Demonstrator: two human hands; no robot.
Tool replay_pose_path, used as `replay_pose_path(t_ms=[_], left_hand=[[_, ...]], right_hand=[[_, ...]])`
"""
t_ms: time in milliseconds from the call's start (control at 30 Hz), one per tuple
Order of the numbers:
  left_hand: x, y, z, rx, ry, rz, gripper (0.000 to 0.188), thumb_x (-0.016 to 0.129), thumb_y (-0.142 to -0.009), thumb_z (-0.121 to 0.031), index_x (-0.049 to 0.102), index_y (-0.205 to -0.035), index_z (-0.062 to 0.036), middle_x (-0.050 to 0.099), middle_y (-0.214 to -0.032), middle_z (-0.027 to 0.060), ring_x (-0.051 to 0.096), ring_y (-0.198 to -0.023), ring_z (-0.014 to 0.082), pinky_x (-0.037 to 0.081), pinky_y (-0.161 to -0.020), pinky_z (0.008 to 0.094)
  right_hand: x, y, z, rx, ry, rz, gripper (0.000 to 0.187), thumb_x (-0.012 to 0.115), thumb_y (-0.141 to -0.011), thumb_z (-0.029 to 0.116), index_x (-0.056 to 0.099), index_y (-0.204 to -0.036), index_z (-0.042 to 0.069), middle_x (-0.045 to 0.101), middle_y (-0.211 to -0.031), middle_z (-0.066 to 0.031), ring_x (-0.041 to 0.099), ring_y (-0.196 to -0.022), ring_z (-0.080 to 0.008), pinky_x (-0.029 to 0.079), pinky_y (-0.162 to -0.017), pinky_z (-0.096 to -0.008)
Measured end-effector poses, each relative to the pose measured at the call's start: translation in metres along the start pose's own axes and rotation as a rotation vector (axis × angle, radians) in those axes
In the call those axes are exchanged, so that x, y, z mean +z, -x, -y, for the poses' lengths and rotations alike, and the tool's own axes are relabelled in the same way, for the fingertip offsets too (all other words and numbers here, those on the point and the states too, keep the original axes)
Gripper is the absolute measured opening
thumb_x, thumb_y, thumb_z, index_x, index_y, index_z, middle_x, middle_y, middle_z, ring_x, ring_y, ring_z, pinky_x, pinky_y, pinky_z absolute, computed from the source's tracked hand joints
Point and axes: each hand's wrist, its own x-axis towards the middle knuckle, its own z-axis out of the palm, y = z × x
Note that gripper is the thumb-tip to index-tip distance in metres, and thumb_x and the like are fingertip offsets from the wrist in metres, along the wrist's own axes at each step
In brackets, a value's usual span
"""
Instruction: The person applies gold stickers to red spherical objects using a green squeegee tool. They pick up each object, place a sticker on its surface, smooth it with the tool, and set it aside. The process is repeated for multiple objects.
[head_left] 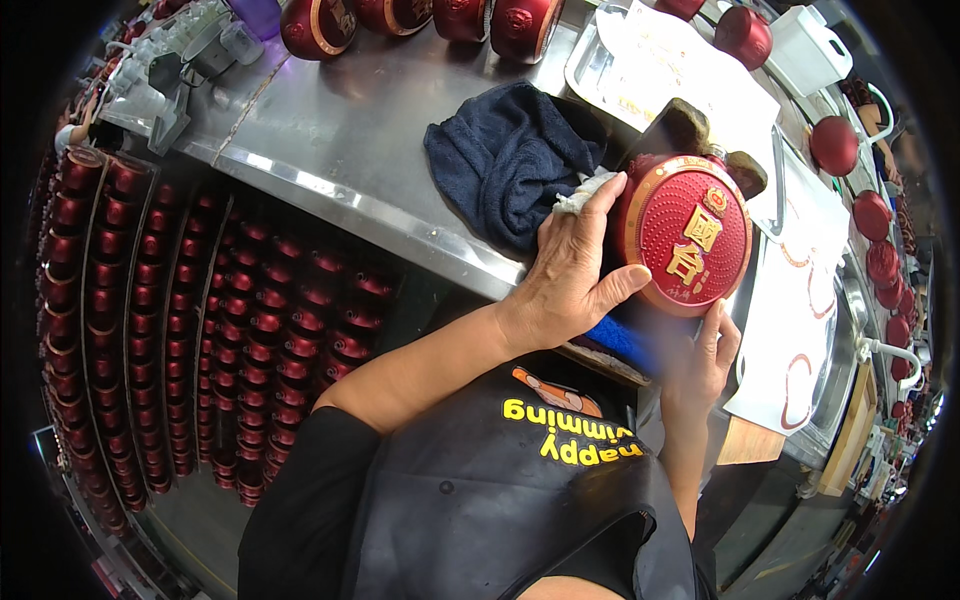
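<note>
A round, drum-shaped red bottle [690, 235] with a gold rim and raised gold lettering is tilted up between my hands over the table's edge. My left hand [575, 270] grips its left side, thumb on the front rim and fingers along the edge. A crumpled white cloth [585, 191] shows by those fingertips. My right hand [712, 352] supports the bottle from below, its fingertips at the lower rim; part of this hand is blurred. Left of the bottle lies a bunched navy towel [510, 155]. Brown pad-like pieces [678, 128] stick out behind the bottle.
Several similar red bottles [525, 25] stand along the far side of the metal table [330, 130]. White printed sheets [800, 290] cover the right side, near a white plastic container [810, 50]. Racks of red pieces [270, 340] fill the lower left. Blue cloth [615, 340] lies under my wrists.
</note>
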Motion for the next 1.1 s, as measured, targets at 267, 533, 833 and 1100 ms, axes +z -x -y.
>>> replay_pose_path(t_ms=[267,533,833,1100], left_hand=[[-0.006,0.006,-0.006,0.052,-0.107,0.017,0.102,0.059,-0.099,-0.059,0.011,-0.162,0.0053,0.033,-0.156,0.0339,0.037,-0.143,0.0466,0.02,-0.118,0.0557],[-0.002,0.003,-0.009,-0.036,-0.085,0.054,0.1,0.066,-0.098,-0.05,0.014,-0.16,0.0084,0.039,-0.153,0.0316,0.04,-0.141,0.0429,0.021,-0.117,0.052],[-0.005,0.004,-0.005,0.089,-0.155,0.02,0.096,0.061,-0.101,-0.05,0.015,-0.158,0.0119,0.035,-0.156,0.0327,0.039,-0.143,0.0435,0.019,-0.119,0.0524],[-0.037,-0.051,-0.029,0.473,-0.699,0.364,0.086,0.032,-0.1,-0.075,0.045,-0.154,-0.0096,0.056,-0.147,0.0161,0.031,-0.147,0.0392,0.011,-0.119,0.0604]], right_hand=[[-0.025,-0.02,0.022,0.075,0.008,-0.239,0.059,0.052,-0.09,-0.017,0.045,-0.148,-0.011,0.051,-0.146,-0.0285,0.062,-0.119,-0.0315,0.055,-0.09,-0.0363],[-0.024,-0.046,0.025,0.297,-0.117,-0.087,0.03,0.075,-0.096,0.014,0.062,-0.119,0.0,0.071,-0.095,-0.0169,0.072,-0.079,-0.0295,0.056,-0.071,-0.0365],[-0.033,-0.056,-0.018,0.47,-0.248,-0.315,0.027,0.071,-0.1,0.013,0.063,-0.122,0.0,0.07,-0.097,-0.0085,0.066,-0.09,-0.0126,0.053,-0.08,-0.0292],[-0.025,-0.024,-0.042,0.517,-0.693,-0.291,0.029,0.072,-0.099,0.012,0.065,-0.124,0.0,0.066,-0.106,-0.004,0.06,-0.096,-0.0097,0.049,-0.087,-0.0238]])
